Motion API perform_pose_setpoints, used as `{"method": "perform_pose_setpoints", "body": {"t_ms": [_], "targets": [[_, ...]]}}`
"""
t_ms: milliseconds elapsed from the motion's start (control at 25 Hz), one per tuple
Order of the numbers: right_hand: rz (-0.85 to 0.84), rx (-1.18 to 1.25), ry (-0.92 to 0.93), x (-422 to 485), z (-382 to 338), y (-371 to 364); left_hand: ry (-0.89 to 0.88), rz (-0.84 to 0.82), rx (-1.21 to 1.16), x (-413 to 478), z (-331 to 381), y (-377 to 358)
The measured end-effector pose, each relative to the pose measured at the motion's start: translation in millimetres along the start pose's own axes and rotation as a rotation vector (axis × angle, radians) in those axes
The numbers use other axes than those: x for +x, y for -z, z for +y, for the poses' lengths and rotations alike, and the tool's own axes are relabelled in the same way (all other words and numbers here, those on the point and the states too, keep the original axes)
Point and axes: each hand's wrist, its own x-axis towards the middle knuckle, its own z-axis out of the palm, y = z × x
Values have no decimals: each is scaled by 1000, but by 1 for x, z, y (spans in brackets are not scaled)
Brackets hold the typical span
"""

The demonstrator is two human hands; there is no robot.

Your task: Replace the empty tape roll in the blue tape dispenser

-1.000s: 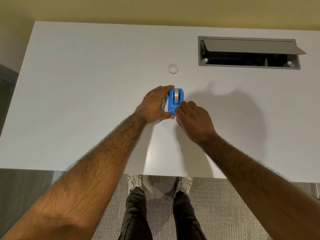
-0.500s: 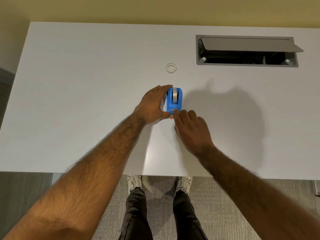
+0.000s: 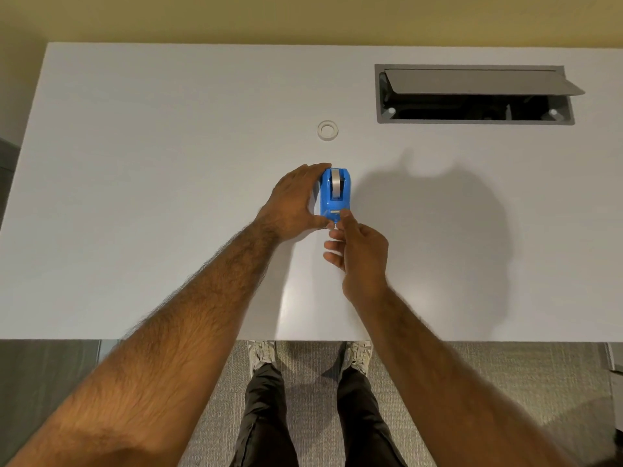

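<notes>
The blue tape dispenser (image 3: pixel 334 196) stands on the white desk (image 3: pixel 168 197) near its middle, with a grey-white tape roll (image 3: pixel 336 187) seated in it. My left hand (image 3: pixel 293 203) wraps around the dispenser's left side and holds it steady. At the cutter end nearest me, my right hand (image 3: pixel 359 254) pinches what looks like the tape's free end between thumb and forefinger. A small white ring, the bare tape core (image 3: pixel 327 130), lies flat on the desk beyond the dispenser.
An open cable hatch (image 3: pixel 472 96) with a raised grey lid is set into the desk at the far right. The desk's near edge runs just above my shoes, and a yellow wall stands behind the desk.
My right hand has drawn back from the dispenser's front toward me and turned, its fingers now pinched at the cutter end. My left hand and the dispenser have stayed in place.
</notes>
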Motion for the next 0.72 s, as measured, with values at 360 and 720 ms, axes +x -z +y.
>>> {"method": "perform_pose_setpoints", "body": {"t_ms": [360, 720], "targets": [[-32, 25, 44, 7, -3, -5, -35, 23, -9, -1, 1, 2], [-80, -258, 134, 10, -6, 14, 3, -28, 9, -1, 0, 4]]}}
